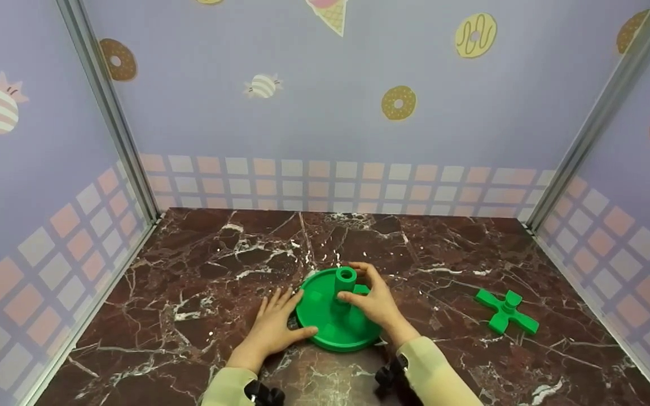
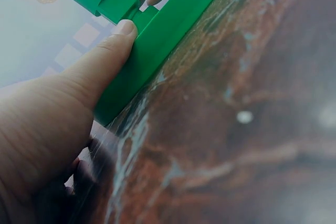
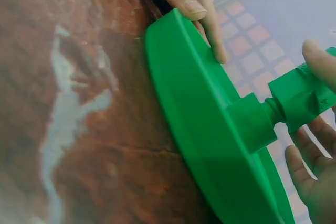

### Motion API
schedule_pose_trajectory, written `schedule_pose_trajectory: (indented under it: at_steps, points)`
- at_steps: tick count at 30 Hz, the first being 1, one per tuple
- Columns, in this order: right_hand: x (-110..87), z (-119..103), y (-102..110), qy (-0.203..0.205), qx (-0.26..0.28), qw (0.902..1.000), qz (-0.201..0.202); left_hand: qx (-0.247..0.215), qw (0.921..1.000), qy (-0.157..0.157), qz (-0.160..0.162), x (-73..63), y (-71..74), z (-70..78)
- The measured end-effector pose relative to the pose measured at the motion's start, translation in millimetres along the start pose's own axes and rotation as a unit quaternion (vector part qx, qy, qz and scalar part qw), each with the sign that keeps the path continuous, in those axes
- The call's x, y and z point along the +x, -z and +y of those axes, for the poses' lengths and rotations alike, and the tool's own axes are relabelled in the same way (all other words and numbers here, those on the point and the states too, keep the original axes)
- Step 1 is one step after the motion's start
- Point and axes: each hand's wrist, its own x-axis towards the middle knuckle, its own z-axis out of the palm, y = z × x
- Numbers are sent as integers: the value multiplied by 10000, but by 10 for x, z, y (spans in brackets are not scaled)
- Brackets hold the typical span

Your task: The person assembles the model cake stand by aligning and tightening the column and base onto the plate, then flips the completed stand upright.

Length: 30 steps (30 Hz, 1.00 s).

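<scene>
A round green dish point(image 1: 325, 332) with a raised rim lies on the marbled tabletop. My left hand point(image 1: 275, 327) rests at its left side, fingers spread and fairly straight, with the thumb touching the near rim. Over the middle of the dish, my right hand point(image 1: 374, 301) holds a green hollow post point(image 1: 346, 277) between thumb and fingers. In the right wrist view, the post's narrow neck meets a thicker green stub point(image 3: 252, 123) standing on the dish. Raised numerals mark the post's side in the left wrist view.
A green cross-shaped piece point(image 1: 506, 311) with a short upright peg lies on the tabletop point(image 1: 443, 361) to the right. Patterned panels point(image 1: 325, 129) enclose the back and both sides, with metal posts at the corners.
</scene>
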Motion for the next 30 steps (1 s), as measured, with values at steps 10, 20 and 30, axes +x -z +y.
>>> schedule_pose_trajectory:
  at_steps: [10,20,30]
  points:
    - [65,-56,140,-2,473,9933,-1057,-103,9999,-31,-11,-10,3,12]
    - [45,-32,49,55,73,9996,-251,-27,10000,-40,8,-7,6,-2]
    - [28,-8,-45,-10,-231,9994,276,-9,10000,-35,6,2,-2,-2]
